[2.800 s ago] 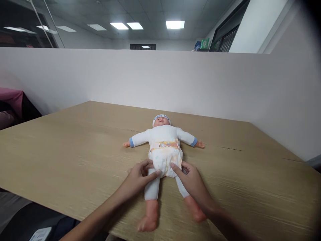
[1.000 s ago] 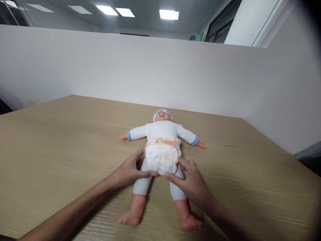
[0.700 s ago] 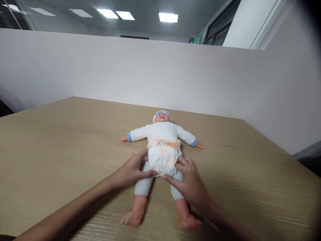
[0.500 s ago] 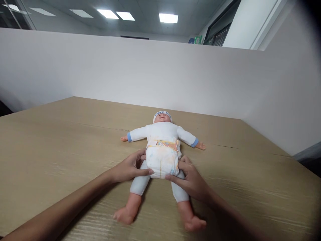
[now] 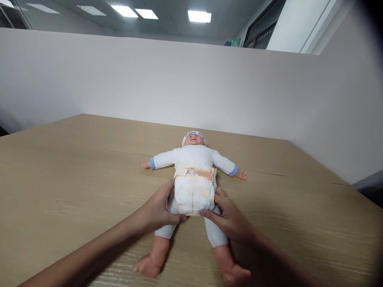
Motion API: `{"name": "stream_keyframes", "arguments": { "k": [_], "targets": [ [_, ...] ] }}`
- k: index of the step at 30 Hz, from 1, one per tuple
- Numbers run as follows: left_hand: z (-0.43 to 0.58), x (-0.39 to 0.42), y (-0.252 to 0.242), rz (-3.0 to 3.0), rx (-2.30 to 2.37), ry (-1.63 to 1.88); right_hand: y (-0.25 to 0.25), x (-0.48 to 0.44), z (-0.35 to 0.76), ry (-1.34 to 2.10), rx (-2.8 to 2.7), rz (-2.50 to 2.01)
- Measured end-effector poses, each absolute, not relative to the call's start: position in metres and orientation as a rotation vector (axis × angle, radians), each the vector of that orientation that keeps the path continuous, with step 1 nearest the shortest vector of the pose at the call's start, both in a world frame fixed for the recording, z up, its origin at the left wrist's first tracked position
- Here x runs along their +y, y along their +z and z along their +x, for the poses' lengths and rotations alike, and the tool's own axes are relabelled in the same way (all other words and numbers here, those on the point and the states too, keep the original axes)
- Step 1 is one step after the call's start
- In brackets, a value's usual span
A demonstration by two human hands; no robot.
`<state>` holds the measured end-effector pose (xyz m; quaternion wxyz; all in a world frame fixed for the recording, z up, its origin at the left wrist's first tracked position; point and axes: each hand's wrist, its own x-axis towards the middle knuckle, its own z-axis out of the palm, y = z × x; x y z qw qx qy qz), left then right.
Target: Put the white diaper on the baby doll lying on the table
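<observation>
A baby doll [image 5: 194, 155] in a white suit with blue cuffs lies on its back, arms spread and bare feet toward me. Around its hips sits a white diaper [image 5: 191, 195] with an orange printed waistband. My left hand [image 5: 158, 207] curls round the diaper's left lower side and the thigh, its thumb under the bottom edge and its fingertips hidden behind. On the other side my right hand [image 5: 230, 217] grips the diaper's leg edge, thumb at the bottom corner and fingers tucked at the side.
The doll rests on a wide wooden table [image 5: 89, 171]. A white partition wall [image 5: 149, 79] rises behind the table and along its right. Dark grey material [image 5: 369, 185] shows past the right edge.
My left hand has shifted slightly down, its thumb moving from the diaper's front to below its bottom edge. My right hand stays at the leg edge. The view has tilted a little.
</observation>
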<state>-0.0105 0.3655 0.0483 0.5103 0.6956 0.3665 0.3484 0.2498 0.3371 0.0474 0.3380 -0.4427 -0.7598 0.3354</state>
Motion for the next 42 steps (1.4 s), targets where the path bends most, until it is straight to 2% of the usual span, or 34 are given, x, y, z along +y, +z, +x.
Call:
{"name": "stream_keyframes", "arguments": {
  "k": [19, 27, 42],
  "targets": [
    [-0.019, 0.373, 0.053, 1.581, 0.721, 0.735, 0.052, 0.329, 0.238, 0.788, -1.987, -1.304],
    [-0.026, 0.383, 0.058, 1.542, 0.641, 0.663, 0.054, 0.337, 0.248, 0.952, -1.957, -1.208],
    [-0.04, 0.388, 0.055, 1.531, 0.593, 0.606, 0.044, 0.35, 0.265, 1.053, -1.968, -1.05]
  ]
}}
